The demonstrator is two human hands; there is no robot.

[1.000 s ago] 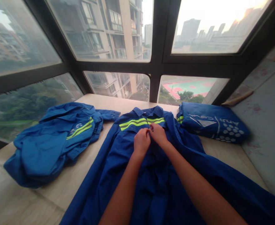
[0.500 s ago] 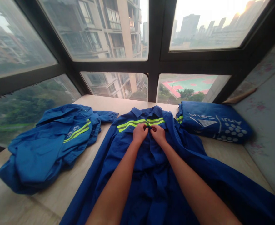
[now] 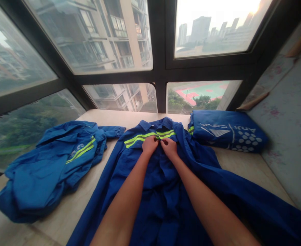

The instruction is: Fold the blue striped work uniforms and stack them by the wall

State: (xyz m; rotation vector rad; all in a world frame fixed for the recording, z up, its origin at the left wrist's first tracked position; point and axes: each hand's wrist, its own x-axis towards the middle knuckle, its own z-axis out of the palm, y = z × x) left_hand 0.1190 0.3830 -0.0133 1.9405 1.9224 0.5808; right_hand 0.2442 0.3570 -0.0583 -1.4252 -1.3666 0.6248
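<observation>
Both our left hand (image 3: 149, 145) and right hand (image 3: 169, 147) pinch the blue jacket (image 3: 131, 164) at its front opening between their fingers, seemingly to keep the edges level. It lies face-up on the window ledge (image 3: 246, 164) between a rumpled jacket (image 3: 41, 177) and a folded garment (image 3: 217, 128), presumably so we reach its front squarely.

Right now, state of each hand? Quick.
Left hand: closed, fingertips pinching the front of the middle blue jacket, by the yellow stripes.
Right hand: closed, pinching the same front, beside the left.
</observation>
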